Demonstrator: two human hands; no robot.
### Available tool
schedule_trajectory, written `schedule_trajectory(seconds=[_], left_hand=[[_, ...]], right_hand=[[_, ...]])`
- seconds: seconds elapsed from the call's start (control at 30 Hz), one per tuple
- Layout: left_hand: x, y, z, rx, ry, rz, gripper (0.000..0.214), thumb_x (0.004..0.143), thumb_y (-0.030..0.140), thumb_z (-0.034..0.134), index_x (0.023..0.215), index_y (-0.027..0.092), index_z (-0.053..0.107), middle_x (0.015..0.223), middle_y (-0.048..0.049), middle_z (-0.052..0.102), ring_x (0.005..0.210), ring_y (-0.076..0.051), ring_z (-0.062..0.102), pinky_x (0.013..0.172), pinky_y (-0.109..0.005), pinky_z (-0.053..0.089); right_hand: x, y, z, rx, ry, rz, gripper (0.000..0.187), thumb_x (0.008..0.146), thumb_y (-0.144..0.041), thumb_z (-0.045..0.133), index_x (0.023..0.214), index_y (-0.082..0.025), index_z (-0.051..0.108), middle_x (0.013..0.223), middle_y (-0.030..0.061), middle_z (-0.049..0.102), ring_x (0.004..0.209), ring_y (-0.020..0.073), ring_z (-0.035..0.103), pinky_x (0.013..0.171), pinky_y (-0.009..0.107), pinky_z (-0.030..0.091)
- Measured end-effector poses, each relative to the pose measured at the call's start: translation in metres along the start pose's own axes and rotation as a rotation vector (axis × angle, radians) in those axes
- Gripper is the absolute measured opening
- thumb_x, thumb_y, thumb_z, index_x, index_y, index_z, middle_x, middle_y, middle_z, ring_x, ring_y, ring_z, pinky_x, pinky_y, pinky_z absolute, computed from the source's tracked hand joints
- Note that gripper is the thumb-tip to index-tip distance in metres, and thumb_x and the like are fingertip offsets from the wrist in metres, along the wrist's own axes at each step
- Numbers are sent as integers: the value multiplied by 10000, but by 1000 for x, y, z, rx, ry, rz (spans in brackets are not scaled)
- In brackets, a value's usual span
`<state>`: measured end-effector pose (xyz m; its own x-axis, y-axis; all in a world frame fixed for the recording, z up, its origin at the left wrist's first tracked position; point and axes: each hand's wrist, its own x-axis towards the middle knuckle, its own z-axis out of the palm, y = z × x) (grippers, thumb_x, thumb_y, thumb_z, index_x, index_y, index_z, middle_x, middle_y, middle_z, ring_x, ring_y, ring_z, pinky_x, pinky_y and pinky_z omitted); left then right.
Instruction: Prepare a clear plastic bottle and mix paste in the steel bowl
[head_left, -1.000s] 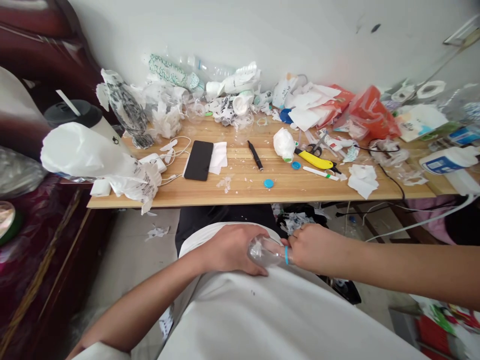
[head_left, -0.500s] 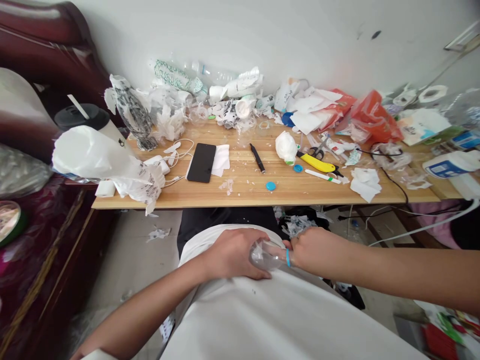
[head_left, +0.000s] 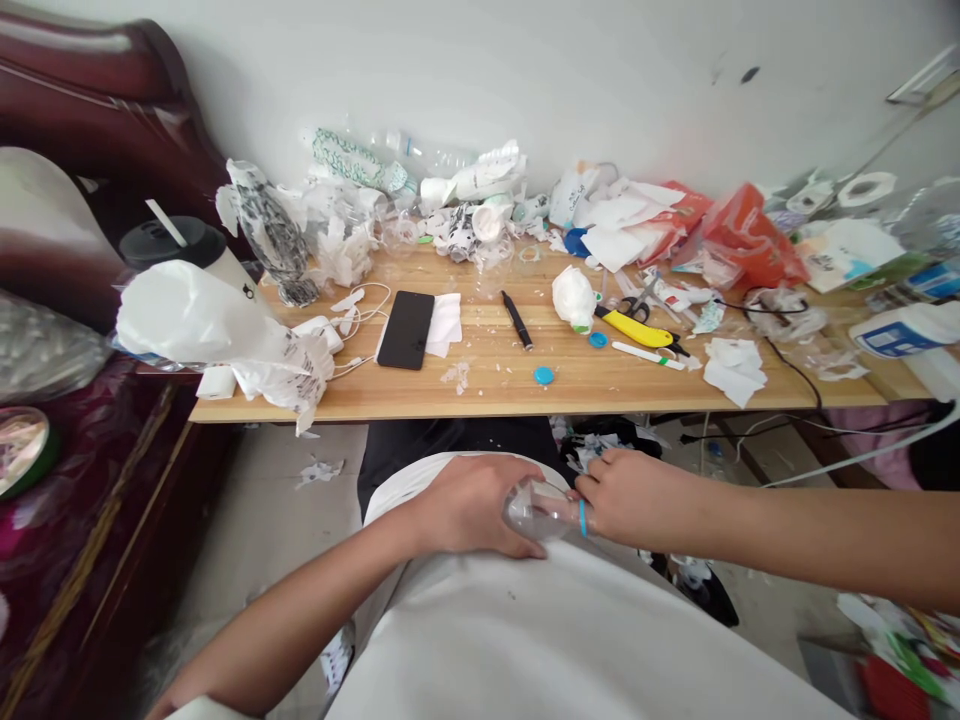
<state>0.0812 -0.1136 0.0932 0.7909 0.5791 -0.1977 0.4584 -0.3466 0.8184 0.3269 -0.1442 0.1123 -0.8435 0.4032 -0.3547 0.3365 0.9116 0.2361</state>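
Observation:
Low in front of me, over my lap, both hands grip a clear plastic bottle lying on its side. My left hand is wrapped round the bottle's body. My right hand is closed over the neck end, just past a blue ring on the neck. The cap end is hidden inside my right fist. Both hands are below and in front of the wooden table's near edge.
On the table lie a black phone, a black pen, a yellow utility knife, scissors, two blue caps, tissues and cables. Crumpled bags and bottles crowd the back edge. A dark wooden cabinet stands left.
The view has shifted slightly, so the table sits a little lower and to the right. My hands hold the bottle the same way, barely moved.

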Motion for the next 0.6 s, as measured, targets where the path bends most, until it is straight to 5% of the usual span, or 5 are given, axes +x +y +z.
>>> schedule_trajectory(seconds=[0.4,0.6], left_hand=[[-4,-9,8,-68,43,-35,667,613,457,881,1220,284,663,1194,-50,749,1116,-308,694,956,-409,517],[-3,-12,7,-55,33,23,666,624,441,884,1233,286,663,1213,-48,744,1125,-303,696,967,-396,519]], right_hand=[[12,-7,-1,62,-91,26,236,899,-157,627,1134,-177,616,607,29,672,519,187,624,491,330,108],[13,-8,-4,87,-51,-7,383,832,-118,659,1209,-175,622,567,2,636,472,168,556,492,310,143]])
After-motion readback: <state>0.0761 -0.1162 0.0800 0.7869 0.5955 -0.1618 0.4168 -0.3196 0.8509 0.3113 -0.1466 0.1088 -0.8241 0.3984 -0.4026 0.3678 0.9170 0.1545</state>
